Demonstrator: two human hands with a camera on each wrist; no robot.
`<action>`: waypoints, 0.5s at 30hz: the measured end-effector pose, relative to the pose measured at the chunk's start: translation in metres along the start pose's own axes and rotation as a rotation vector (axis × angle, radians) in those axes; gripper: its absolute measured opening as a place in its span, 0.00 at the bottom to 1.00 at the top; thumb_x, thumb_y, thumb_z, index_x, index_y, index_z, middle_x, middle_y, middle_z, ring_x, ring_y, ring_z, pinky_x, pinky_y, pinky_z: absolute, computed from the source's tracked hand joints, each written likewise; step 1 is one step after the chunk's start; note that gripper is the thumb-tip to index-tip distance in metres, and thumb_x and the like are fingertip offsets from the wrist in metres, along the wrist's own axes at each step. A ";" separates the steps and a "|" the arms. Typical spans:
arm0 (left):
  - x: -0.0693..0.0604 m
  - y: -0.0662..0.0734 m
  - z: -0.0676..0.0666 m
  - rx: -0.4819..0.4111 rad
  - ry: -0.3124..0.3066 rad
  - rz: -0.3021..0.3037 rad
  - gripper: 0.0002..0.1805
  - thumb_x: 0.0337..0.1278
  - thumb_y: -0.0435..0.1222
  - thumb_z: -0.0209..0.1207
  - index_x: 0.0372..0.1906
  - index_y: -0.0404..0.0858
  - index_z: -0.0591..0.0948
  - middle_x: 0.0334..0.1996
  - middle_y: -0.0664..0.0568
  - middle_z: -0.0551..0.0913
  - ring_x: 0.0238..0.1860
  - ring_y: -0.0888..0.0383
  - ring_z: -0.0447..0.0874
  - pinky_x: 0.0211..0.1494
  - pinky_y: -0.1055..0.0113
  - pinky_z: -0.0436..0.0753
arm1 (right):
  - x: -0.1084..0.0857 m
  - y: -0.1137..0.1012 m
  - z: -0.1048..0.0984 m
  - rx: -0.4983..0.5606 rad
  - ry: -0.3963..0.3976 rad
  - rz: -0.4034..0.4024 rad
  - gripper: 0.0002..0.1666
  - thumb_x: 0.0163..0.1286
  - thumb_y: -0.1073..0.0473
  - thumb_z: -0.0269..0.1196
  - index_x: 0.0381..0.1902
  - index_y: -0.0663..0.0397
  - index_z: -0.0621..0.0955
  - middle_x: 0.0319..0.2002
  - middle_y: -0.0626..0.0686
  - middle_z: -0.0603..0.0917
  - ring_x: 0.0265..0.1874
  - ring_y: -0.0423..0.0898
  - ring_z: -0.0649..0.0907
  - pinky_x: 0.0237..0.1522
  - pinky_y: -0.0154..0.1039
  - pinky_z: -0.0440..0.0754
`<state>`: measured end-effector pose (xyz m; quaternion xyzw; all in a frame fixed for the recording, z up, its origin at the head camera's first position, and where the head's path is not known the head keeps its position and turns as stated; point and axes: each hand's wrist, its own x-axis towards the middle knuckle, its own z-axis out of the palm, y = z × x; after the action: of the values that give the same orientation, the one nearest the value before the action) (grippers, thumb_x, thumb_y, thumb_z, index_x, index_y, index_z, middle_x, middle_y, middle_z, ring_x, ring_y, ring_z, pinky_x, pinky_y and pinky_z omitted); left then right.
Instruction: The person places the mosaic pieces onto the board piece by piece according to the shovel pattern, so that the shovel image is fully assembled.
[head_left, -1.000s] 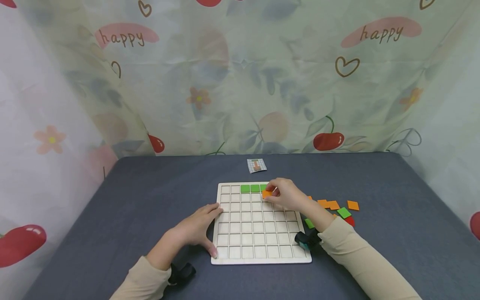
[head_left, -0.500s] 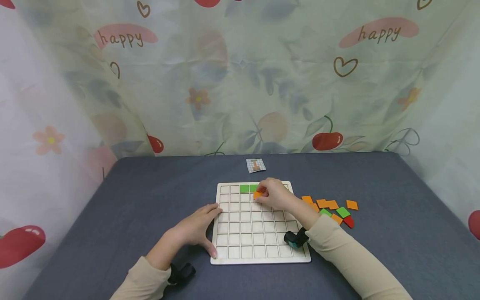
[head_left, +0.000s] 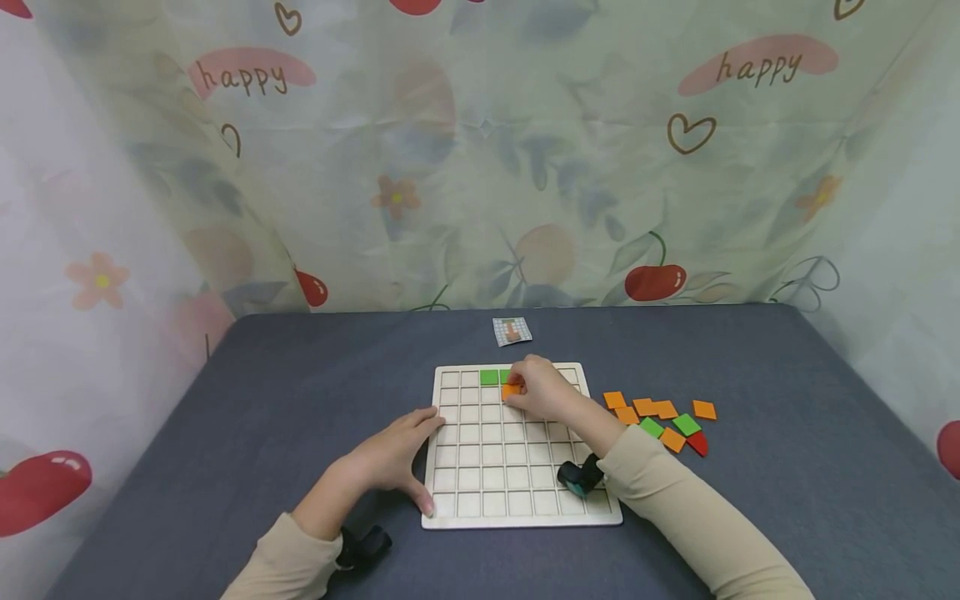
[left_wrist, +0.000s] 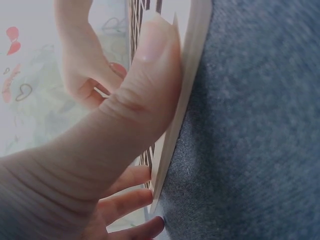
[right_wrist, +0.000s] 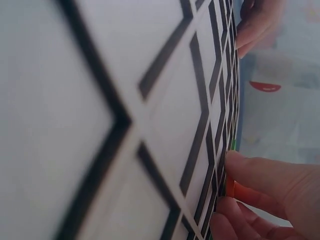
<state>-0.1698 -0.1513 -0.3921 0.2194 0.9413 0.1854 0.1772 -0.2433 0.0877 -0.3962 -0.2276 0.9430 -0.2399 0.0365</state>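
A white gridded board (head_left: pixel 525 522) lies on the dark cloth, with green square tiles (head_left: pixel 489 377) in its far row. My right hand (head_left: pixel 546 392) pinches an orange square tile (head_left: pixel 510 392) between thumb and fingers, just below that green row. In the right wrist view the orange tile (right_wrist: pixel 230 186) shows only as a thin edge at the fingertips. My left hand (head_left: pixel 393 454) rests spread along the board's left edge. Its thumb (left_wrist: pixel 155 55) lies on the rim near the front corner in the left wrist view. Part of the green row is hidden behind my right hand.
Loose orange tiles (head_left: pixel 665 409), green tiles (head_left: pixel 686 424) and a red piece (head_left: pixel 698 443) are scattered right of the board. A small printed card (head_left: pixel 512 332) lies beyond its far edge. A patterned curtain (head_left: pixel 480 167) hangs behind the table.
My right hand has moved left over the board with the orange tile, uncovering more of the loose pieces on the right. The left hand has stayed on the board's edge.
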 end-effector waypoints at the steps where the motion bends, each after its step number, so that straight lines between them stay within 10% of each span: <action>1: 0.000 0.000 0.000 0.000 -0.002 -0.002 0.65 0.14 0.53 0.77 0.68 0.33 0.61 0.71 0.39 0.56 0.72 0.42 0.55 0.70 0.48 0.62 | 0.000 0.000 0.000 -0.001 0.002 -0.001 0.13 0.57 0.59 0.69 0.38 0.61 0.83 0.32 0.54 0.78 0.28 0.43 0.73 0.34 0.34 0.73; 15: 0.001 -0.001 0.000 -0.002 -0.005 0.008 0.66 0.13 0.53 0.77 0.68 0.33 0.61 0.71 0.38 0.57 0.71 0.41 0.56 0.69 0.48 0.63 | -0.001 0.000 -0.001 0.016 0.006 -0.022 0.13 0.56 0.60 0.69 0.38 0.60 0.83 0.31 0.54 0.78 0.28 0.42 0.71 0.32 0.33 0.72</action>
<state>-0.1706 -0.1518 -0.3925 0.2233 0.9398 0.1865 0.1791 -0.2426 0.0880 -0.3955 -0.2369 0.9387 -0.2483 0.0330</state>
